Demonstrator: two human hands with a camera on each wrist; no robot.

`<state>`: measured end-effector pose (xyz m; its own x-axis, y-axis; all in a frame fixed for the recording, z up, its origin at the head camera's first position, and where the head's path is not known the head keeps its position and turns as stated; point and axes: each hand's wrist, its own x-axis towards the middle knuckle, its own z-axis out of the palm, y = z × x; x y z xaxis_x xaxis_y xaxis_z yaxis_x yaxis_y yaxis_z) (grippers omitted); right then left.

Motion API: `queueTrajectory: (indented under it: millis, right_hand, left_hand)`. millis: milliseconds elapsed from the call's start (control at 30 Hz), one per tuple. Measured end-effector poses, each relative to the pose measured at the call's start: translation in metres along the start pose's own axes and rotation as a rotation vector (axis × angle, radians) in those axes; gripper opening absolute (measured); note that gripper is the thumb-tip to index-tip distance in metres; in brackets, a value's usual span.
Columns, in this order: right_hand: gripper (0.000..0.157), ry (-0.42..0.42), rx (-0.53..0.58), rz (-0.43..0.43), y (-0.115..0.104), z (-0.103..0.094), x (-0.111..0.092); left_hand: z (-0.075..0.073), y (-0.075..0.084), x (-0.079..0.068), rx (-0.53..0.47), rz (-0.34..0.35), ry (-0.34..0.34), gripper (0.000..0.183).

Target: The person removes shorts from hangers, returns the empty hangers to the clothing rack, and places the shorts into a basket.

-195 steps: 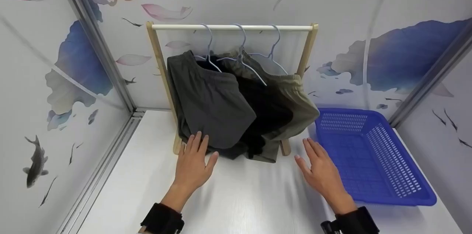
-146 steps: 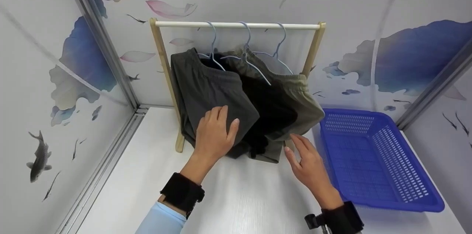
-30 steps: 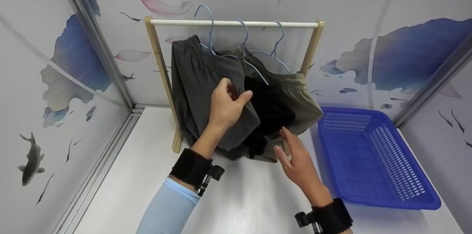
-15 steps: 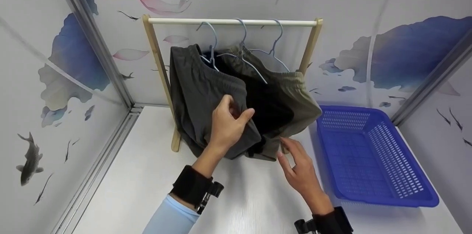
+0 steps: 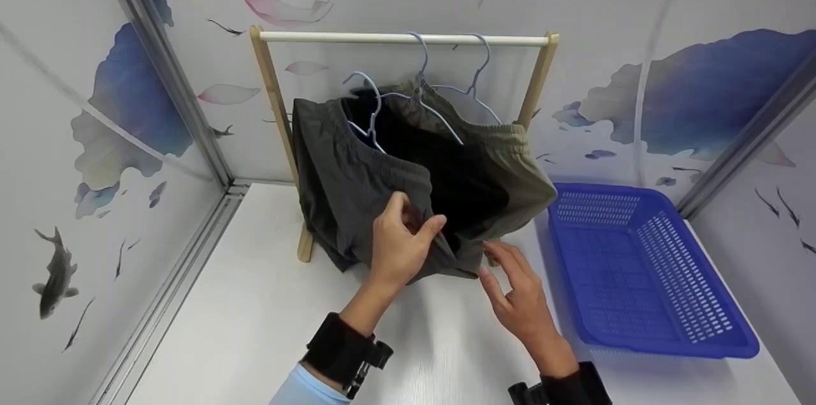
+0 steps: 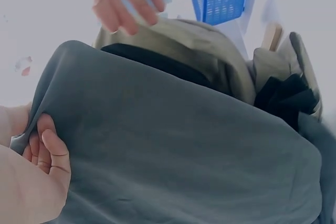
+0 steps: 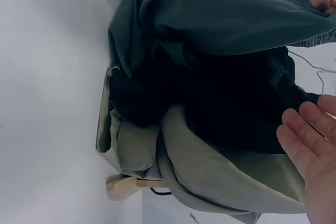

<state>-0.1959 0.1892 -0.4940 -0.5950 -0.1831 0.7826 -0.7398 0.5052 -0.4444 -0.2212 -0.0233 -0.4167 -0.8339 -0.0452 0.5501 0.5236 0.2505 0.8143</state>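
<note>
My left hand [image 5: 400, 245] pinches the side of the dark grey shorts [image 5: 338, 182] just below the elastic waistband; the left wrist view shows the cloth between thumb and curled fingers. A light blue hanger [image 5: 377, 105] is inside these shorts, its hook below the rail [image 5: 331, 37] and apart from it. Black shorts [image 5: 468, 191] and olive shorts [image 5: 535, 182] hang behind, on hangers hooked over the rail. My right hand [image 5: 519, 296] is beside the lower edge of the olive shorts, its fingers loosely bent and holding nothing; the right wrist view shows these fingers [image 7: 310, 135] apart from the cloth.
The rack's wooden legs [image 5: 305, 244] stand on the white table [image 5: 255, 322]. At the right is a blue plastic basket [image 5: 720, 303] with perforated walls. Printed panels enclose the back and both sides.
Earlier the left hand touched the shorts' front, then gripped their side and lifted the hook above the rail. Since then the hand, shorts and hanger have come down and toward me, off the rail.
</note>
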Motion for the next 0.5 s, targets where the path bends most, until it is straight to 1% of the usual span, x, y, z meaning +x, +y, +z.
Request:
queueTrajectory:
  millis: [200, 433, 500]
  right_hand:
    - [0.039, -0.004, 0.01, -0.026, -0.007, -0.001, 0.005]
    - [0.048, -0.063, 0.005, -0.01, -0.015, 0.002, 0.005]
    - [0.051, -0.078, 0.009, -0.02, -0.016, 0.004, 0.004]
  left_hand:
    - [0.007, -0.006, -0.013, 0.024, 0.009, 0.01, 0.031]
    - [0.016, -0.011, -0.028, 0.036, 0.002, 0.004, 0.031]
    - [0.019, -0.012, -0.032, 0.038, 0.003, 0.005, 0.031]
